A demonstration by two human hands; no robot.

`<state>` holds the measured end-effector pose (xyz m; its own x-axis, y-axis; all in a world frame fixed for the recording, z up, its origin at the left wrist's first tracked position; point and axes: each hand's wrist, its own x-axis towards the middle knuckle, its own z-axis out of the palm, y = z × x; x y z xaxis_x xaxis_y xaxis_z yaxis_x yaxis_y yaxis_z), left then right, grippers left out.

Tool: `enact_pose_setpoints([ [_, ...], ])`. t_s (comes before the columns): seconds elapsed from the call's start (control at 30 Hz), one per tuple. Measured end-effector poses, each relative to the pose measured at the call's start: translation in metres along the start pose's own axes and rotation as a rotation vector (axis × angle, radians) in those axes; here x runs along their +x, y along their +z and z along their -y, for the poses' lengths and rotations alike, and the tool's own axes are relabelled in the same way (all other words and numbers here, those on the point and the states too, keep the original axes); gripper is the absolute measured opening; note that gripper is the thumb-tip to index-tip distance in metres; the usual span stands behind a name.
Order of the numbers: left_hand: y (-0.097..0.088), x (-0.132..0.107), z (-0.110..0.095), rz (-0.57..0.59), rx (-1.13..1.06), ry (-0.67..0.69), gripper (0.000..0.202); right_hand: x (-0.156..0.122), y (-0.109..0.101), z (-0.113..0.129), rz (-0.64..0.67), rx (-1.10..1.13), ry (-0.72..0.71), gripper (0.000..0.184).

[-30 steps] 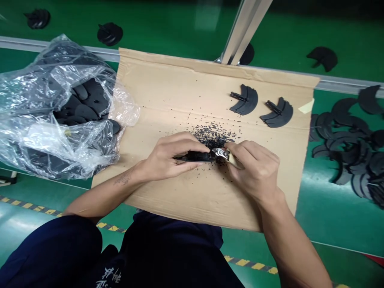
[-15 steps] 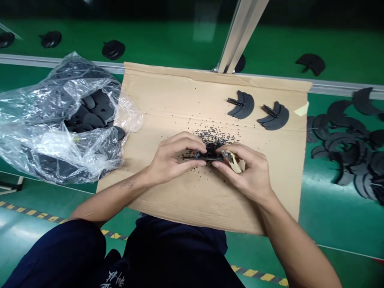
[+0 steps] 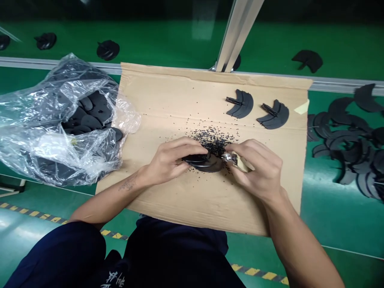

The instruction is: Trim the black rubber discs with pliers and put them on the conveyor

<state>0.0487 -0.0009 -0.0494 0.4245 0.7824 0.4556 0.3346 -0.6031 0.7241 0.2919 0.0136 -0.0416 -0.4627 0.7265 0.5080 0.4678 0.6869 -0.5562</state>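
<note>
My left hand (image 3: pixel 174 160) is closed on a black curved plastic piece (image 3: pixel 210 163), fingers above it and thumb largely hidden below. The piece is tilted, so its smooth broad face shows. My right hand (image 3: pixel 255 166) wraps around small nippers with a metal head (image 3: pixel 230 158) and pale yellow grips (image 3: pixel 243 165). Their head is close to the right end of the piece; I cannot tell whether it touches. Tiny black scraps (image 3: pixel 211 138) are scattered under and beyond my hands on the cardboard sheet (image 3: pixel 180 200).
Two black curved pieces with stems (image 3: pixel 241 104) lie at the cardboard's upper right. An open clear plastic bag (image 3: pixel 39 140) of black parts sits on the left. More curved parts (image 3: pixel 345 128) are heaped on the right. A metal post (image 3: pixel 237 36) rises behind.
The black piece has turned from edge-on to showing its broad face. My right hand has moved slightly right with the nippers, its fingers now away from the piece.
</note>
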Motion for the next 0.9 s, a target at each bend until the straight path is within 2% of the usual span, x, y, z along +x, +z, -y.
enact_pose_setpoints([
  [0.1,0.001,0.000,-0.002,-0.006,-0.105,-0.007,0.030,-0.002,0.002,-0.005,0.066,-0.215,-0.096,0.013],
  [0.27,0.003,0.001,-0.002,-0.001,-0.178,0.016,0.025,-0.003,0.002,-0.003,0.069,-0.376,-0.158,0.011],
  [0.67,0.003,0.002,-0.004,-0.007,-0.184,0.036,0.020,-0.006,0.004,-0.001,0.096,-0.448,-0.139,0.014],
  [0.9,0.003,0.001,-0.006,-0.006,-0.191,0.007,0.019,-0.007,0.005,0.004,0.037,-0.454,-0.158,0.014],
])
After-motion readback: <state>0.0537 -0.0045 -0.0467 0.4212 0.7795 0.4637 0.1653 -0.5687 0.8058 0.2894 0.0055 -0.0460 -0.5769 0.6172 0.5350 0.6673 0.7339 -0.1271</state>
